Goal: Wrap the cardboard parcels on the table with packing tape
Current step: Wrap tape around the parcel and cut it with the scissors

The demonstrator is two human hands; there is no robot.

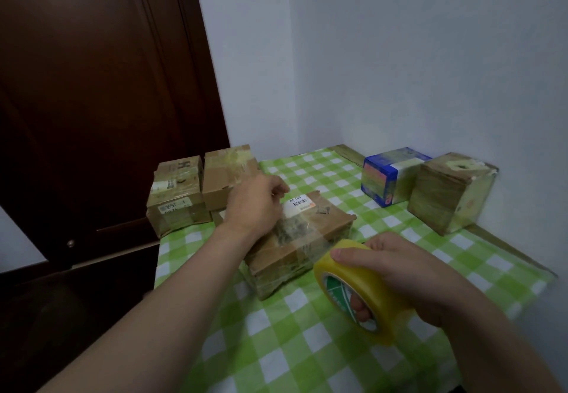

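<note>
A flat cardboard parcel (310, 239) with a white barcode label lies in the middle of the green checked tablecloth (276, 346). A strip of clear tape runs across its top from the yellow roll of packing tape (353, 288), held near the parcel's right front corner. My right hand (408, 272) grips the roll, thumb through its core and fingers over the outside. My left hand (255, 205) rests on the parcel's far left part, its curled fingers pinching the tape end near the label.
Two taped cardboard boxes (178, 196) (227, 174) stand at the table's back left edge by a dark wooden door (92, 100). A blue box (390, 174) and a brown box (448, 193) stand at the back right against the white wall.
</note>
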